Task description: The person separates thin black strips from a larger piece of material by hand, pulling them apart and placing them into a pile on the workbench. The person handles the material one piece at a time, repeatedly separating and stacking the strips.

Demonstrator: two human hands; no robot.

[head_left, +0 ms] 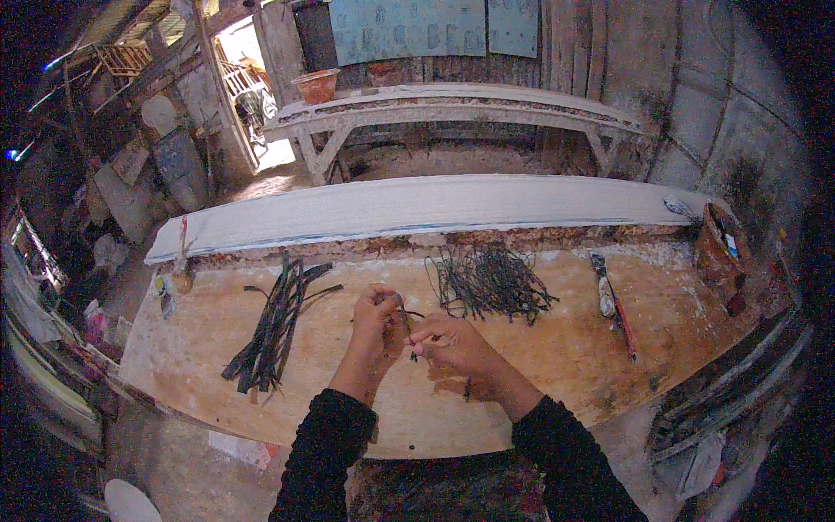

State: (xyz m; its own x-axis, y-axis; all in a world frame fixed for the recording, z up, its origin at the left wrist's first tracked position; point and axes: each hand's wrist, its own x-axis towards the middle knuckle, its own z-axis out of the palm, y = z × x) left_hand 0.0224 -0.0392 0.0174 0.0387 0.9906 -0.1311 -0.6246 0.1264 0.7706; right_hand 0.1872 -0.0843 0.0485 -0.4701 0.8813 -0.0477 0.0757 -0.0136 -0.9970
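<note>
Over the middle of a wooden tabletop (330, 374), my left hand (376, 315) is closed in a pinch on a thin black strip (411, 314). My right hand (457, 348) also has its fingers pressed together on the strip, right beside the left fingertips. One short end of it juts out between the hands; the rest is mostly hidden by my fingers. To the left lies a bundle of flat black strips (277, 322). Beyond my right hand is a tangled heap of thinner black strips (494, 283).
A brush-like tool with a red handle (622, 317) lies at right, near a brown bucket (722, 244). A long whitish board (435, 204) runs along the table's far side. Behind it stands a bench (461, 103) with an orange basin (317, 85).
</note>
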